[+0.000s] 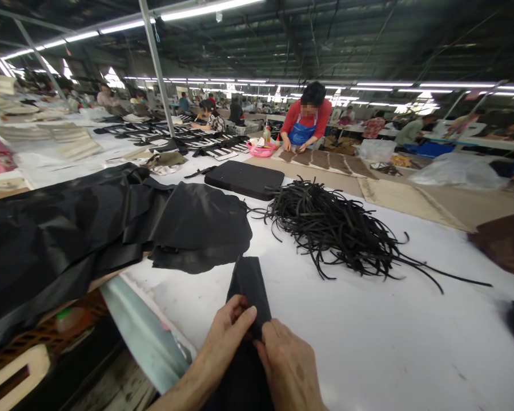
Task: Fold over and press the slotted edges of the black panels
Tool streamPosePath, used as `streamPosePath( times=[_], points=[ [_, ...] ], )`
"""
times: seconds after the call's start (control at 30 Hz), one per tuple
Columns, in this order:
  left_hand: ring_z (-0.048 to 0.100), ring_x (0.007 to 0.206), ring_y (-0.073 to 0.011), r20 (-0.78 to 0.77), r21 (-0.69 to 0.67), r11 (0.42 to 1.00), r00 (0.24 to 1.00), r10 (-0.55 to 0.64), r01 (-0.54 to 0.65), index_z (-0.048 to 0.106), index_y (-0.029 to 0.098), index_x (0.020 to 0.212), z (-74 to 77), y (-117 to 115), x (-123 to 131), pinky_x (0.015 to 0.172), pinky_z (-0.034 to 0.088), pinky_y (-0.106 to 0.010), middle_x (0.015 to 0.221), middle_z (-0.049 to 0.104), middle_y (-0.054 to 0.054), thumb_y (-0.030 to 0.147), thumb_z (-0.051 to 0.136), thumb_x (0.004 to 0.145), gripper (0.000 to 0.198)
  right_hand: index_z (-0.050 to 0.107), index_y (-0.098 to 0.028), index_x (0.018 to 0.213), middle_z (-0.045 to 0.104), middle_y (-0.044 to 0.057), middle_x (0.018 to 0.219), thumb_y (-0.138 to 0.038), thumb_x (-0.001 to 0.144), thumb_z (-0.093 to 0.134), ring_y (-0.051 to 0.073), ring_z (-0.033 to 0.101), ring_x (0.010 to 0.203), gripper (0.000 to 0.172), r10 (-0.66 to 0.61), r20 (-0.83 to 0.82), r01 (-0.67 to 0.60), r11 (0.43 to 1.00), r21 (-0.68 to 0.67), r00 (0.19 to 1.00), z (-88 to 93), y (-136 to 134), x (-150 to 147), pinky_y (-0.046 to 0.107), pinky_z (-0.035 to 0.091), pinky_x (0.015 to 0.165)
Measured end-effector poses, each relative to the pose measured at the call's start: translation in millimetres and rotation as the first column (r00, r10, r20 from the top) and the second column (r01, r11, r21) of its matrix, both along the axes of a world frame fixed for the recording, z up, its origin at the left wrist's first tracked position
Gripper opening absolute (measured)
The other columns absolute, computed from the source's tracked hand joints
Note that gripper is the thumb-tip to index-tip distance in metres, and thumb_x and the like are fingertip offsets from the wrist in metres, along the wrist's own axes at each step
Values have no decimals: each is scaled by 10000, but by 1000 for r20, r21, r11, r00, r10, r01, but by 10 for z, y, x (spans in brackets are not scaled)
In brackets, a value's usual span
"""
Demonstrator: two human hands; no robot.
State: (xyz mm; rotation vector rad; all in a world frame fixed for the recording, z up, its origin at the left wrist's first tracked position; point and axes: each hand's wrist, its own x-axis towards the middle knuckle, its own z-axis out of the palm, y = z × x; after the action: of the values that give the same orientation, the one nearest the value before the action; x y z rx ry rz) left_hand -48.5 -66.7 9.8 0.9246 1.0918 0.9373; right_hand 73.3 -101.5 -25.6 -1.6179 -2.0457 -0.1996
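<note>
a dark, dim roof of ribbed panels (368, 51) is stretching over the large hall, with dark metal beams (292, 37) crossing beneath it. a line of long white tube lights (209, 9) is slanting across the upper left, glowing brightly, while thinner tube lights (389, 89) are shining in rows farther back. a slim grey metal post (157, 65) is rising left of centre, and another slanting grey post (40, 57) is standing farther left. small, bright windows (113, 78) are glaring along the hazy far side, their outlines washed out. a broad, smooth white surface (389, 354) is filling the foreground, a tan surface (458, 197) is lying beyond it, and a long pale table (497, 145) is extending at the right.
</note>
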Motion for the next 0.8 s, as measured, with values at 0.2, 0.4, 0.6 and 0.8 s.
streamPosePath(
  times=[0.2,0.4,0.6,0.8],
  points=[
    [287,487,-64,37,-19,1000,999,-5,6,451,163,610,-113,44,-53,466,224,-207,522,364,70,487,637,682,381,438,-234,653,518,-31,576,-283,771,534,138,458,511,159,-28,-238,-53,944,-325,971,115,3,36,253,277,495],
    [425,516,-93,247,-73,997,968,44,-27,517,152,632,-128,40,-103,545,316,-225,541,495,34,447,688,650,342,304,-216,500,310,-63,475,-417,677,581,109,325,503,385,-301,-652,-241,758,-607,696,310,151,221,235,267,482],
    [411,511,-90,279,-35,999,960,1,9,481,154,587,-36,103,-155,539,307,-225,540,485,33,372,665,694,305,273,-220,527,270,-61,499,-516,732,511,110,302,503,431,-342,-704,-242,771,-589,622,302,243,456,242,275,484],
    [423,665,-120,-46,262,965,999,-17,28,448,166,540,94,175,-54,656,337,-227,676,470,17,353,591,746,313,564,-265,962,620,24,839,-399,778,514,193,560,698,233,-28,-345,-61,968,-243,938,364,221,305,281,404,618]
  ],
)
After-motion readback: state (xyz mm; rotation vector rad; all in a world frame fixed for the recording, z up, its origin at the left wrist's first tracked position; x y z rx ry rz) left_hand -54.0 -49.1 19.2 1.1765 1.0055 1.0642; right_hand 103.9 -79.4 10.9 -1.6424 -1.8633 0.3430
